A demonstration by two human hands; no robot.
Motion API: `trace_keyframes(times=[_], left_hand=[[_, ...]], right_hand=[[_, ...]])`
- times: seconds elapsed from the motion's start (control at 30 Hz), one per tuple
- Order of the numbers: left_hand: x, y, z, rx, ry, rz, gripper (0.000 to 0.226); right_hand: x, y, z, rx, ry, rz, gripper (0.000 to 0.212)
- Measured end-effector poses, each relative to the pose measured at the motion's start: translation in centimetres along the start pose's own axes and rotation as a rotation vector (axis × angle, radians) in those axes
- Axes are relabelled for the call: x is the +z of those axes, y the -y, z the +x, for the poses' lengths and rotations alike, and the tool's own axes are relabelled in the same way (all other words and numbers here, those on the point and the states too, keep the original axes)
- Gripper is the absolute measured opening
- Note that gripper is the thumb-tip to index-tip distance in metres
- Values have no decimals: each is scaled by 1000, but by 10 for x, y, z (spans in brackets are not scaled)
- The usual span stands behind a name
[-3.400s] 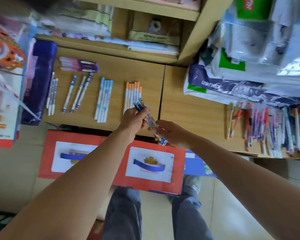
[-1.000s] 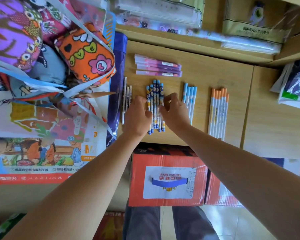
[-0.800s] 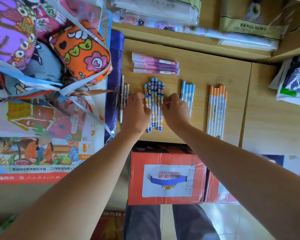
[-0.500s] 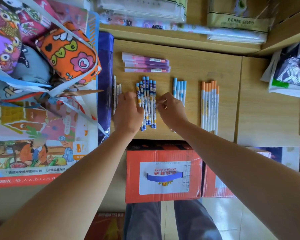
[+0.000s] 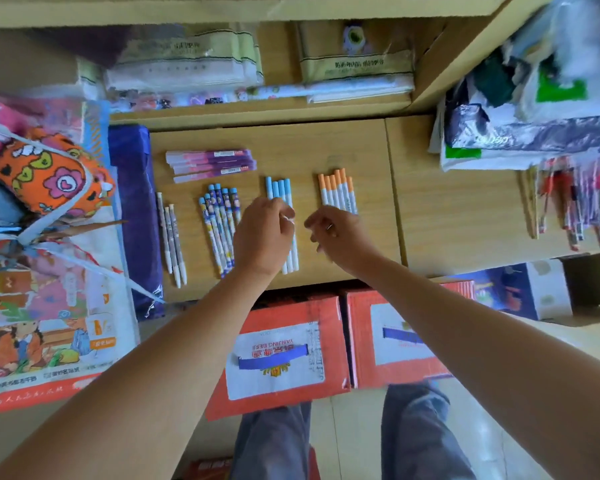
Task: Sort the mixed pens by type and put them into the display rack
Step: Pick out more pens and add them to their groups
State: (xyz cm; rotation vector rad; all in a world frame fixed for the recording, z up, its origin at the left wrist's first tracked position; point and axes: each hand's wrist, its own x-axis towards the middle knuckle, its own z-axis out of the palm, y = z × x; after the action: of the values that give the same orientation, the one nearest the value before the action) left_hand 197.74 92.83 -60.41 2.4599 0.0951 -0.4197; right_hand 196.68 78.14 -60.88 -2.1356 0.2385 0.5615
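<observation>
Five sorted groups of pens lie on the wooden shelf [image 5: 326, 147]: purple-pink pens [image 5: 210, 164] lying crosswise, three white pens [image 5: 172, 237], cartoon-printed blue pens [image 5: 219, 223], light-blue-capped pens [image 5: 278, 188] and orange-capped pens [image 5: 336, 188]. My left hand [image 5: 264, 233] hovers over the light-blue-capped pens with loosely curled fingers, hiding their middle. My right hand [image 5: 336, 237] sits over the lower ends of the orange-capped pens, fingers also loosely curled. I see nothing held in either hand. A mixed pile of pens [image 5: 575, 202] lies at the far right.
A purple wrapped pack [image 5: 132, 202] and colourful bags [image 5: 49, 174] border the shelf on the left. Plastic-wrapped goods [image 5: 534, 126] are stacked at the right. Two red cartons [image 5: 278, 358] stand on the floor below. Packaged stock [image 5: 354, 60] fills the shelf behind.
Both hands have left the cartoon-printed pens, which now lie in a tidy row, and moved right over the blue-capped and orange-capped groups. The view has swung right, showing the mixed pile.
</observation>
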Motion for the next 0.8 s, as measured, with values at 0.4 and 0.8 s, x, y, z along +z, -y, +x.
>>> trace_keyframes(times=[0.4,0.8], left_hand=[[172,-204,-26,190,213,89,25],[291,-304,-16,37,534,418,58]], right_hand=[[-215,-193,-57,150,-118,-87,17],[-325,-298,-64,52,310,-327,44]])
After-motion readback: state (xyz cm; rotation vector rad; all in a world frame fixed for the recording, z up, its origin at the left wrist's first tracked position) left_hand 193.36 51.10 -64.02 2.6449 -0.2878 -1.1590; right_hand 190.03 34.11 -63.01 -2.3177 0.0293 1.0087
